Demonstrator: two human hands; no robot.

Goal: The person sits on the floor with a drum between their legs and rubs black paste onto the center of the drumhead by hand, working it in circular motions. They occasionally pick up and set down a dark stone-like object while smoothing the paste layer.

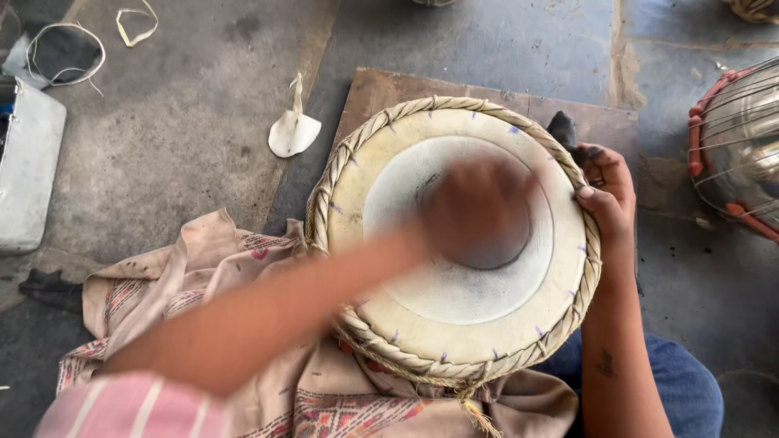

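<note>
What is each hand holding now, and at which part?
The right hand holds the drum at its braided right rim. The left hand is blurred over the drumhead; any hold cannot be told.

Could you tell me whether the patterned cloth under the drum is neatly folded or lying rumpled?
Rumpled: the patterned cloth bunches in loose creases under the drum.

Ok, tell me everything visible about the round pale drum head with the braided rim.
The round pale drum head faces up, resting on a patterned beige cloth over a brown wooden board. Its skin looks like cream hide, with a lighter inner ring dusted grey and a dark central patch. A braided tan rope rim circles it, dotted with small purple marks. The blurred left hand is over the centre; the right hand grips the right edge.
</note>
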